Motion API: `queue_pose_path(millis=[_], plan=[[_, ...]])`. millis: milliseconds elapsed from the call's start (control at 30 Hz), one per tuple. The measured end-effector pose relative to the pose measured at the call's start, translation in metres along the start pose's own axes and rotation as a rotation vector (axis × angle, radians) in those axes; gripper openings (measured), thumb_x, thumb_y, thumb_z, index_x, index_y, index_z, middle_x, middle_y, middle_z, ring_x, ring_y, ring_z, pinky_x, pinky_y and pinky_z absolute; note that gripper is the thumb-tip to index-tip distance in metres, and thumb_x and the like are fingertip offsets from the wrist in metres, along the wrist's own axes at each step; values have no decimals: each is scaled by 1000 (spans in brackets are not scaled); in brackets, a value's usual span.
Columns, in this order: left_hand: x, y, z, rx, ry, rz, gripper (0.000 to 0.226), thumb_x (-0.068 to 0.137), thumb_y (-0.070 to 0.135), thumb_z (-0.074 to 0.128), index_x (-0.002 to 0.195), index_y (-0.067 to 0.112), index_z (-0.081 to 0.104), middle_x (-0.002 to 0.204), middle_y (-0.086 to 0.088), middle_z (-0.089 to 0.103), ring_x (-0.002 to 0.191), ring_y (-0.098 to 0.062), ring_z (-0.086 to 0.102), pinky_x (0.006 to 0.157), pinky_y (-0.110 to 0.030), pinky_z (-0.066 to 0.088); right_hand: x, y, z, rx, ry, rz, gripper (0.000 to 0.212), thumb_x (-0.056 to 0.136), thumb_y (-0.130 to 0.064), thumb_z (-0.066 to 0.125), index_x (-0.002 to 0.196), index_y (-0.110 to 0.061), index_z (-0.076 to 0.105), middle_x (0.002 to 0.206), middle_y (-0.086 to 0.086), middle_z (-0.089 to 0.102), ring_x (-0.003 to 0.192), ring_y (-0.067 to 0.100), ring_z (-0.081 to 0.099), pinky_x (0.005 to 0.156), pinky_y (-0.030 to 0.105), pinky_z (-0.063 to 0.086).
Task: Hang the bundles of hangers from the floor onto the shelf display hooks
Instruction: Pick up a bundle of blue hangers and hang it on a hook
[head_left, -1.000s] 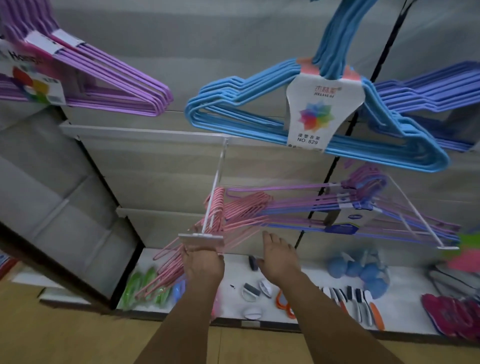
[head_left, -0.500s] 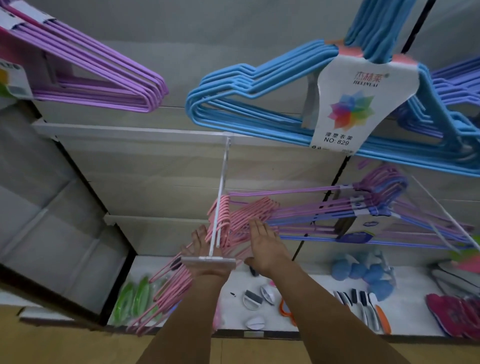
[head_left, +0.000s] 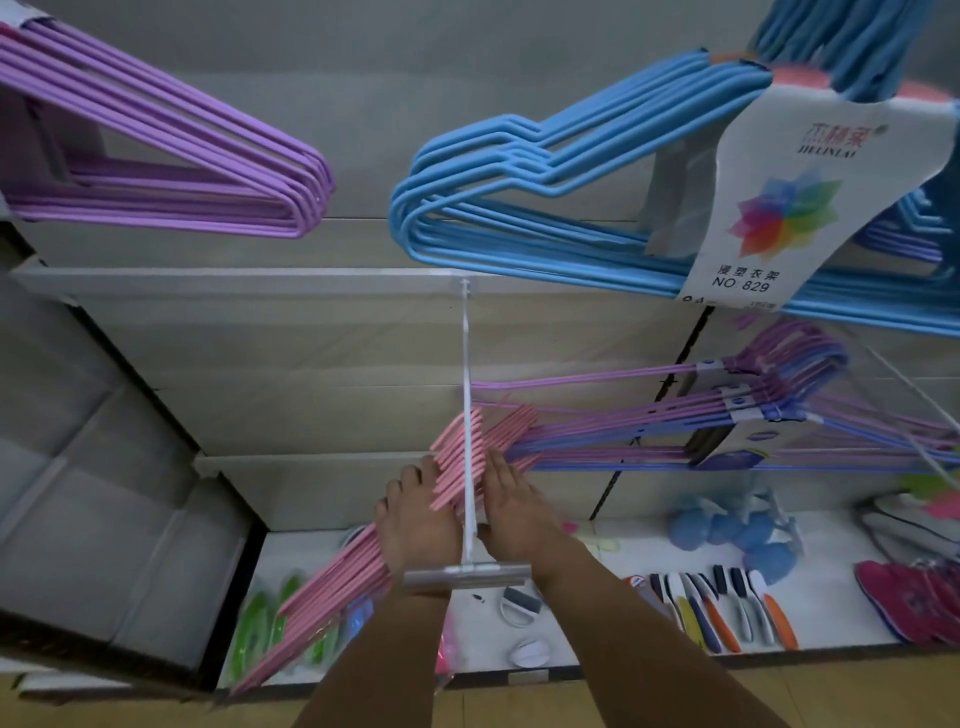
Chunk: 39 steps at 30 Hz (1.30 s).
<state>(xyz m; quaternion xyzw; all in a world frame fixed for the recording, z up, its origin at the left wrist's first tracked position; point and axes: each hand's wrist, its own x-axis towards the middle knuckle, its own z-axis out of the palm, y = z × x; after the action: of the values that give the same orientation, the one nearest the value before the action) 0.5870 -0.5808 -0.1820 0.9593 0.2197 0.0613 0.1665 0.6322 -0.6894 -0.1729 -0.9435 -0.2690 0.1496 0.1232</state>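
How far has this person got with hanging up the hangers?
Purple hangers and blue hangers already hang up top, with a mixed bunch lower right. Right now the pink hangers sit on the white hook, with the left hand and right hand on them. The floor is barely visible, so what remains is unclear.
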Motion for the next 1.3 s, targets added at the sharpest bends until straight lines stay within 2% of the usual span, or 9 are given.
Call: queue_pose_path(millis=[100, 267, 533, 733, 800, 867, 1000, 1133, 1300], plan=[[0, -4, -6, 66, 5, 2, 34, 90, 21, 48, 124, 16, 47, 113, -6, 56, 106, -26, 53, 87, -36, 41, 7, -8, 3, 34, 91, 10, 83, 90, -24, 57, 153, -11, 3, 159, 9, 6, 144, 26, 15, 115, 35, 21], [-3, -13, -3, 80, 95, 16, 32, 62, 13, 77, 89, 18, 60, 75, -3, 60, 70, -26, 60, 61, -32, 42, 23, -12, 15, 65, 54, 35, 77, 90, -39, 58, 152, -15, 18, 158, 9, 13, 141, 30, 22, 114, 40, 27], [-8, -25, -29, 170, 63, 49, 35, 82, 19, 48, 117, 25, 46, 114, 4, 57, 109, -19, 51, 83, -31, 33, 10, -24, 9, -51, 109, 67, 54, 95, -35, 50, 143, -12, 37, 142, 11, 37, 127, 31, 36, 102, 39, 34], [-17, -36, -30, 175, 44, 161, 26, 92, 25, 44, 117, 30, 50, 114, 8, 60, 106, -15, 54, 85, -29, 35, -3, -29, 14, -137, 200, 81, 49, 54, -33, 82, 93, -4, 74, 91, 16, 70, 82, 36, 70, 61, 46, 58], [-19, -38, -29, 186, 49, 174, 28, 91, 26, 45, 118, 30, 50, 114, 7, 61, 106, -16, 56, 86, -30, 35, -9, -30, 12, -88, 176, 28, 48, 80, -29, 59, 117, 2, 63, 119, 19, 63, 107, 40, 62, 85, 54, 52], [-20, -37, -29, 199, 26, 179, 28, 90, 29, 46, 117, 29, 51, 113, 6, 61, 107, -17, 56, 87, -30, 36, -13, -23, 15, -36, 72, 33, 56, 96, -32, 37, 146, -8, 31, 151, 8, 33, 137, 27, 34, 113, 41, 28], [-24, -33, -30, 223, 5, 172, 28, 91, 29, 45, 119, 30, 50, 115, 6, 61, 107, -17, 56, 88, -28, 36, -16, -13, 22, 59, -36, 58, 73, 85, -49, 27, 150, -16, 20, 153, 3, 28, 139, 21, 28, 115, 35, 24], [-25, -28, -30, 197, -3, 174, 21, 92, 31, 46, 111, 28, 55, 108, 5, 64, 102, -17, 60, 87, -28, 39, -19, 10, 22, -77, 7, 135, 65, 96, -26, 44, 152, -16, 13, 156, 5, 21, 142, 25, 23, 114, 38, 25], [-16, -29, -17, 213, 28, 235, 16, 55, 37, 74, 58, 27, 62, 51, 6, 58, 45, -14, 58, 53, -21, 41, -32, 53, 8, -260, -66, 392, 67, 96, -11, 35, 152, -6, -1, 160, 12, 0, 147, 34, 2, 119, 45, 12]])
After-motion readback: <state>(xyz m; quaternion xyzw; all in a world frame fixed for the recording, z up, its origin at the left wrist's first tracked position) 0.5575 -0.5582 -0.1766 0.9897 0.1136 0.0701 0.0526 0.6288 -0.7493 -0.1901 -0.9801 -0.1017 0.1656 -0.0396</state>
